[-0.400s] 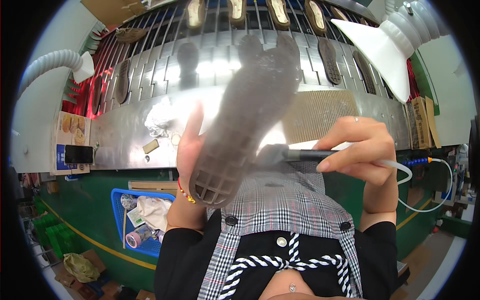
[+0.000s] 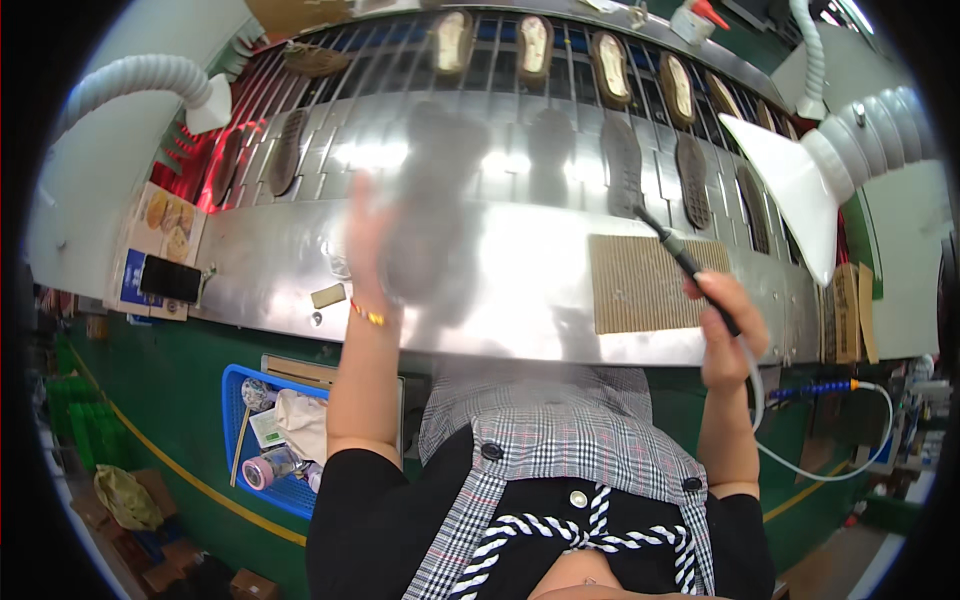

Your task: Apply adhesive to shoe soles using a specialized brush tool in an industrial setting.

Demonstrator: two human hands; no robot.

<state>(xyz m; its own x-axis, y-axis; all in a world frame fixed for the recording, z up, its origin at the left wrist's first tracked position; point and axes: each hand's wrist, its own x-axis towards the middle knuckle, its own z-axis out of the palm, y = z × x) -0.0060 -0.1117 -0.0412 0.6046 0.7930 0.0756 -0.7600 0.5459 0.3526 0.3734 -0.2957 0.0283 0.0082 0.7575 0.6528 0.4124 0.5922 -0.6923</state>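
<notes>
- Sole (image 2: 435, 215): grey, smeared by motion blur, it sits raised over the steel bench (image 2: 500, 290), near the front edge of the conveyor (image 2: 400, 150).
- Your left hand (image 2: 368, 245) is up beside the sole at its left edge; the blur hides how the fingers lie, so you cannot tell from this view whether they grip it or only touch it.
- A beaded bracelet (image 2: 366, 314) circles your left wrist.
- Your right hand (image 2: 730, 330) is closed round a slim black tool (image 2: 680, 260), fingers wrapped tight on its lower part.
- The tool slants up and to the left, its tip (image 2: 640, 210) reaching the near edge of the conveyor, well apart from the sole.
- A pale hose (image 2: 800, 460) runs down from the tool and loops away to your right.
- A ribbed cardboard pad (image 2: 650, 283) lies on the bench just left of your right hand.
- More soles (image 2: 625, 165) lie in rows on the conveyor slats beyond the bench.
- A white funnel hood (image 2: 790, 180) on a ribbed duct hangs at the right; a second duct (image 2: 150, 80) comes in at the left.
- A blue basket (image 2: 235, 420) of odds and ends sits below the bench on your left.
</notes>
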